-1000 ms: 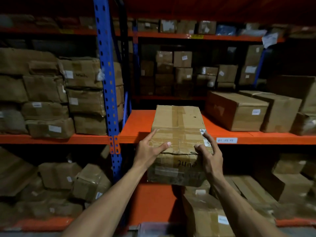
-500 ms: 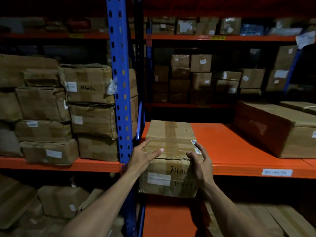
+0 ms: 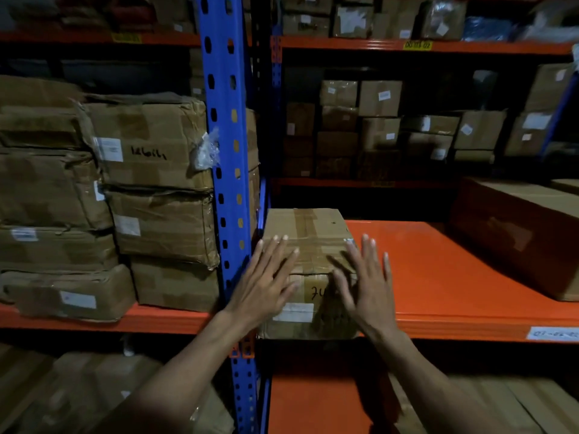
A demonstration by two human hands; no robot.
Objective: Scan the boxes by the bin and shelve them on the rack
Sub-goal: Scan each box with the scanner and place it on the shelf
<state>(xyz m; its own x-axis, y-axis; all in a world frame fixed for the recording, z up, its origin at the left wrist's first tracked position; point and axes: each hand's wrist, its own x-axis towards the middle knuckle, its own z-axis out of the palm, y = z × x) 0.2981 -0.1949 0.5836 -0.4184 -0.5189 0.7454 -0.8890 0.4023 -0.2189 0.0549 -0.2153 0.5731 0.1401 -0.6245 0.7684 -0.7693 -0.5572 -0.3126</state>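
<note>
While box (image 3: 308,245) hugs upright (image 3: 224,151), shelf (image 3: 438,277) lies open.

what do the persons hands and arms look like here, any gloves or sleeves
Both the left hand and the right hand are bare: no gloves, rings or watch show. The forearms are bare too, with no sleeve in view up to the bottom edge of the picture. Fingernails are short and pale. The lower arms sit in dim light.
</note>
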